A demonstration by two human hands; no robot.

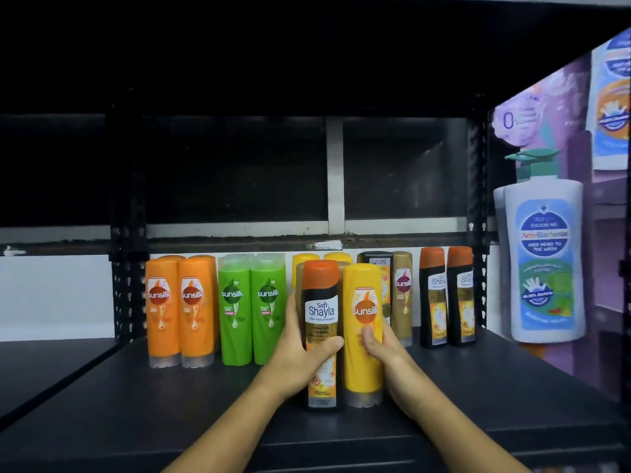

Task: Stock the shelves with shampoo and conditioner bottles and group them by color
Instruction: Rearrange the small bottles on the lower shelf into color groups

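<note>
1. Well to the left of the left hand (300,349) stand two orange plastic Sunsilk bottles (163,302) in a front row. More orange tops show just behind them, and their number cannot be told.
2. Between those and the left hand stand two green plastic Sunsilk bottles (235,302), with two green tops behind them.
3. There are three black bottles with orange caps. One is held, and a shelved black pair (433,295) stands apart to the right of the right hand (379,346).
4. One yellow plastic Sunsilk bottle (363,302) is held, and two yellow caps (305,259) rise beyond the hands.
5. One gold-brown Sunsilk bottle (403,288) stands just beyond the right hand, and a dark-capped bottle beside it is partly hidden.
6. The left hand grips the held black Safi Shayla bottle (321,302), thumb curled across its front label.
7. The right hand grips the yellow bottle, thumb pressed on its front.
8. Both held bottles are upright and touch side by side near the front of the dark metal shelf (170,404). Whether their bases rest on it cannot be told.
9. Far to the right stand two white pump bottles with teal pumps (546,261), one behind the other, against a purple printed panel (580,97). A black perforated post (478,268) stands between them and the black pair.
</note>
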